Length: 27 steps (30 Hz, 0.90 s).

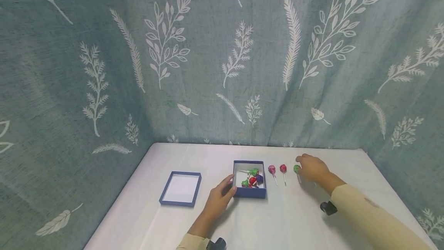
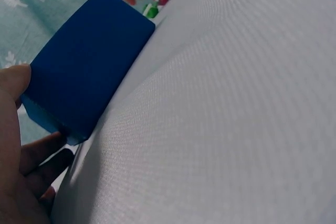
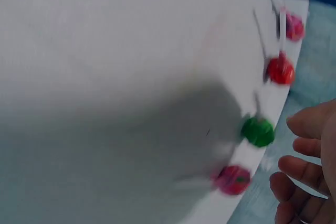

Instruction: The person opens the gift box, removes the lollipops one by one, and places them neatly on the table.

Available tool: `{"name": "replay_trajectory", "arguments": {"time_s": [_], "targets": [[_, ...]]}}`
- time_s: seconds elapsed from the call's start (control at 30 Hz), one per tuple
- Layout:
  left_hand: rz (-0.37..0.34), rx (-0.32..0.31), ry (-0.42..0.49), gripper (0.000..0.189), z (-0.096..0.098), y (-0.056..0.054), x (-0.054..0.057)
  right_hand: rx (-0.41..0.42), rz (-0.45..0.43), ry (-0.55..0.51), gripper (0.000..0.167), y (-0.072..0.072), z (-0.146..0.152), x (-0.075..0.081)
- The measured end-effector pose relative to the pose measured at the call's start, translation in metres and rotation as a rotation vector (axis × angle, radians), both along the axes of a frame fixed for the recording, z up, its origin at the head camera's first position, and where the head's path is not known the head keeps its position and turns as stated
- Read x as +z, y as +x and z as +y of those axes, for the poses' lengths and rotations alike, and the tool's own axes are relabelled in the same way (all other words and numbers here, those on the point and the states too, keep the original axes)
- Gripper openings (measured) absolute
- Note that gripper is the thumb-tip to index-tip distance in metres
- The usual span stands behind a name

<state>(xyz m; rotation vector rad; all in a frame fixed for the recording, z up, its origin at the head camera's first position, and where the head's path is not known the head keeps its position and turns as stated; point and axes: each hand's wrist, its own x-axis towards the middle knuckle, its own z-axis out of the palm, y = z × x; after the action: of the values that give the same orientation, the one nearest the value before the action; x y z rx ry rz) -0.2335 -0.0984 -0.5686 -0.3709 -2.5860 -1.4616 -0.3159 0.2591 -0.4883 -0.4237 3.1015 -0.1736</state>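
Note:
My left hand (image 1: 217,200) grips the left side of an open blue box (image 1: 249,193), its thumb near the front corner. Inside the box lie several wrapped lollipops, among them a green lollipop (image 1: 254,172) and a purple lollipop (image 1: 259,179). My right hand (image 1: 313,169) hovers beside a green lollipop (image 1: 296,168) on the table, fingers loosely bent, holding nothing. In the right wrist view a gap separates the fingertips from it. A red lollipop (image 1: 283,168) and a pink lollipop (image 1: 272,169) lie toward the box. Another pink lollipop (image 3: 232,180) shows past the green one; my hand hides it in the head view.
A blue-edged box lid (image 1: 180,188), white inside, lies to the left of the box. Everything rests on a white-covered table (image 1: 274,223). Behind and beside it hangs a grey-green curtain (image 1: 208,68) with white leaf patterns.

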Motion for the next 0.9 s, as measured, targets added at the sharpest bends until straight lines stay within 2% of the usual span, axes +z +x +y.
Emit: {"name": "replay_trajectory", "arguments": {"time_s": [0.23,0.37,0.67,0.9], "targets": [[0.006,0.006,-0.011,0.051,0.000,0.001,-0.002,0.163,0.129,0.006,0.025,0.005,-0.033,0.005],[0.005,0.004,-0.011,0.051,0.000,0.000,-0.001,0.217,0.163,-0.001,0.023,0.004,-0.053,0.012],[-0.009,0.006,0.005,0.051,0.000,-0.001,-0.002,0.296,0.217,0.012,0.020,0.001,-0.099,0.022],[-0.020,0.004,0.019,0.052,0.000,0.000,0.000,0.275,0.194,0.022,0.017,0.000,-0.124,0.022]]}}
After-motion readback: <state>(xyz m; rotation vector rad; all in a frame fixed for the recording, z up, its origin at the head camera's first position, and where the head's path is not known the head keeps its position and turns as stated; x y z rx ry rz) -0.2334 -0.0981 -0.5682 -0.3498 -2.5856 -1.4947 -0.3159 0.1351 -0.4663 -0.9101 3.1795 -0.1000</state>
